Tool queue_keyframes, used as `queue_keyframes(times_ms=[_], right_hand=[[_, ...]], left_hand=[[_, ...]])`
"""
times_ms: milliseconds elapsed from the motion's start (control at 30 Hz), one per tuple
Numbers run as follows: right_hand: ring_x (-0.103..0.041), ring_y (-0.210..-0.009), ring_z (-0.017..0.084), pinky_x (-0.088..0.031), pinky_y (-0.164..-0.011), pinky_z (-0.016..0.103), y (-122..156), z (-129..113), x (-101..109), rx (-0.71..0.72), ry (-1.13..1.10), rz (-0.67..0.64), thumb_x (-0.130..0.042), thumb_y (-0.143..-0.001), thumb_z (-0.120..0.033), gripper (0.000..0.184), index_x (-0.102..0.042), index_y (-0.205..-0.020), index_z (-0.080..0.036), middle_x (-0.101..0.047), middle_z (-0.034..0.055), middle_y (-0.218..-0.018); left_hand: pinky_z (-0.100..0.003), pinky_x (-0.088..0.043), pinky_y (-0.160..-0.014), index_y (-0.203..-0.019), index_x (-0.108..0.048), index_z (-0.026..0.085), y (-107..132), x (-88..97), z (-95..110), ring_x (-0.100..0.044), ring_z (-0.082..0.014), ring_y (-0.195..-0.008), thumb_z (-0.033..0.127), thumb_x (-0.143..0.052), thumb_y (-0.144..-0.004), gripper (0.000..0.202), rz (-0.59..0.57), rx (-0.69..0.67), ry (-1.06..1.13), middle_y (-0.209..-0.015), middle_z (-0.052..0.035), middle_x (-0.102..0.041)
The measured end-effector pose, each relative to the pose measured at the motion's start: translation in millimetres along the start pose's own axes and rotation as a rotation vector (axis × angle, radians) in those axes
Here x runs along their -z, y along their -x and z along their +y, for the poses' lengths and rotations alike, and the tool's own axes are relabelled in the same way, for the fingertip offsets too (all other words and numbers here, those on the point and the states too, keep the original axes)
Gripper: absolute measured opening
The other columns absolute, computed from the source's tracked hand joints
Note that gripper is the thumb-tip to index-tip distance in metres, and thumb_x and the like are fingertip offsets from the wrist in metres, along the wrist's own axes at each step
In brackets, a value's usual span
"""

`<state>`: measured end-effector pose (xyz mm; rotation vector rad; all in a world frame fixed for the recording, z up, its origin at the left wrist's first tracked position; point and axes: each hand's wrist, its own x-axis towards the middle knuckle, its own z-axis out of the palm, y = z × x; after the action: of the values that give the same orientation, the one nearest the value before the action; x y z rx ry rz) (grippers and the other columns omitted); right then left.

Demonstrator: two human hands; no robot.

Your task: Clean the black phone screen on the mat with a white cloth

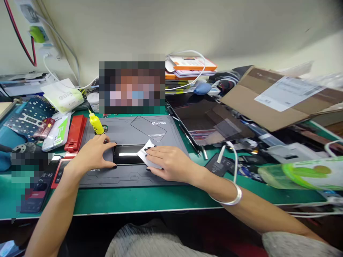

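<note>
1. The fingers of the left hand (pixel 92 155) curve around the left end of a black smartphone (pixel 128 155), with fingertips at its far and near edges (pixel 114 166). The fingers of the right hand (pixel 171 162) lie spread and flat (pixel 155 151), pressing on a white film piece (pixel 146 154) at the phone's right end.
2. The phone lies flat, its long side running left to right, near the middle of a gray repair mat (pixel 134 180) marked WKTOO. The white film overhangs the phone's right edge, and a silver bangle (pixel 230 195) circles the right wrist.
3. At 12 o'clock from the phone, a clear phone-shaped sheet (pixel 148 128) lies on the mat, with bare gray mat around it.
4. At 10 o'clock, a yellow glue bottle (pixel 95 123) lies tilted just beyond the left hand. At 9 o'clock, a red case (pixel 75 134) sits just past the mat's left edge.
5. At 2 o'clock, a dark tablet (pixel 209 121) lies beyond the mat's right edge, and a cardboard box (pixel 270 96) sits farther out.
6. At 6 o'clock, a green strip of the surface (pixel 160 200) runs between the mat and the front edge.
</note>
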<state>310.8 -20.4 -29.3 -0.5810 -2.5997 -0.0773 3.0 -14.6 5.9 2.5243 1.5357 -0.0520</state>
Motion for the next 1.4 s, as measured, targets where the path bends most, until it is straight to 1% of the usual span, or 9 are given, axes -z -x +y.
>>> queue_keyframes(times_ms=[133, 267, 433, 667, 867, 1033, 1133, 1267, 1400], right_hand=[[-0.073, -0.099, 0.025, -0.061, -0.091, 0.04, -1.2, 0.7, -2.8, -0.037, -0.009, 0.024, -0.06, -0.093, -0.028, 0.022, -0.074, -0.1, -0.012, -0.076, 0.0114, -0.108], [-0.073, -0.101, 0.024, -0.06, -0.093, 0.039, 0.8, 1.9, -4.7, -0.058, 0.004, 0.05, -0.06, -0.093, -0.028, 0.022, -0.074, -0.101, -0.014, -0.076, 0.0104, -0.109], [-0.073, -0.102, 0.025, -0.061, -0.092, 0.041, 6.6, 2.7, -4.3, -0.058, -0.014, 0.056, -0.058, -0.095, -0.027, 0.023, -0.074, -0.102, -0.012, -0.076, 0.0119, -0.11], [-0.073, -0.101, 0.027, -0.063, -0.089, 0.042, 6.2, 2.7, -5.3, -0.034, -0.023, 0.052, -0.058, -0.095, -0.028, 0.024, -0.075, -0.102, -0.012, -0.075, 0.0129, -0.111], [-0.074, -0.099, 0.027, -0.062, -0.09, 0.041, 1.8, -1.0, -11.3, -0.085, 0.021, 0.124, -0.058, -0.094, -0.027, 0.026, -0.075, -0.103, -0.009, -0.076, 0.0147, -0.108], [-0.071, -0.107, 0.027, -0.058, -0.096, 0.04, -0.3, -13.5, -13.3, -0.011, -0.032, 0.052, -0.058, -0.095, -0.035, 0.031, -0.074, -0.106, -0.011, -0.074, 0.0134, -0.116], [-0.071, -0.107, 0.026, -0.058, -0.096, 0.04, -0.2, -6.3, -11.2, -0.04, -0.022, 0.04, -0.058, -0.094, -0.034, 0.03, -0.073, -0.109, -0.012, -0.073, 0.0132, -0.117], [-0.074, -0.097, 0.028, -0.061, -0.087, 0.041, -0.3, 7.3, -8.2, -0.154, 0.044, 0.017, -0.057, -0.094, -0.029, 0.026, -0.074, -0.099, -0.011, -0.075, 0.0143, -0.11], [-0.074, -0.096, 0.026, -0.06, -0.088, 0.04, -3.8, -0.2, -11.0, -0.097, -0.009, 0.044, -0.058, -0.095, -0.033, 0.025, -0.075, -0.094, -0.014, -0.077, 0.0121, -0.105]], left_hand=[[-0.046, -0.047, -0.1, -0.13, -0.063, 0.023, 1.9, 0.6, 0.9, -0.053, -0.032, -0.115, 0.051, -0.077, -0.072, 0.065, 0.002, -0.008, -0.001, -0.124, -0.0123, -0.055], [-0.049, -0.048, -0.099, -0.13, -0.062, 0.025, 2.8, -2.4, 2.8, -0.054, -0.0325, -0.113, 0.051, -0.078, -0.073, 0.065, 0.023, 0.009, -0.016, -0.126, -0.0116, -0.056], [-0.052, -0.049, -0.098, -0.131, -0.062, 0.023, 3.8, -3.6, 6.9, -0.052, -0.0348, -0.116, 0.049, -0.081, -0.069, 0.069, -0.019, 0.033, -0.013, -0.129, -0.0135, -0.054], [-0.051, -0.048, -0.099, -0.131, -0.062, 0.023, 4.1, -3.9, 5.0, -0.052, -0.0354, -0.118, 0.052, -0.079, -0.071, 0.069, -0.015, 0.015, -0.007, -0.128, -0.0145, -0.055], [-0.048, -0.046, -0.102, -0.133, -0.061, 0.021, 3.7, 1.5, 5.3, -0.052, -0.034, -0.119, 0.051, -0.075, -0.075, 0.066, -0.012, 0.003, -0.029, -0.129, -0.0143, -0.054], [-0.047, -0.044, -0.103, -0.132, -0.062, 0.021, 3.1, 4.2, 6.2, -0.053, -0.0335, -0.119, 0.053, -0.073, -0.076, 0.065, -0.023, -0.012, -0.038, -0.128, -0.0137, -0.055], [-0.046, -0.044, -0.103, -0.13, -0.063, 0.023, 3.1, 4.0, 5.4, -0.052, -0.0334, -0.118, 0.053, -0.073, -0.076, 0.062, -0.01, -0.014, -0.039, -0.127, -0.0118, -0.056], [-0.046, -0.045, -0.101, -0.131, -0.062, 0.023, 3.4, 4.2, 3.5, -0.052, -0.033, -0.119, 0.055, -0.07, -0.078, 0.062, -0.021, -0.021, -0.047, -0.127, -0.0122, -0.055], [-0.046, -0.045, -0.101, -0.132, -0.061, 0.022, 3.3, 4.3, 1.2, -0.052, -0.0329, -0.118, 0.059, -0.069, -0.079, 0.065, -0.014, -0.045, -0.061, -0.126, -0.0133, -0.055]])
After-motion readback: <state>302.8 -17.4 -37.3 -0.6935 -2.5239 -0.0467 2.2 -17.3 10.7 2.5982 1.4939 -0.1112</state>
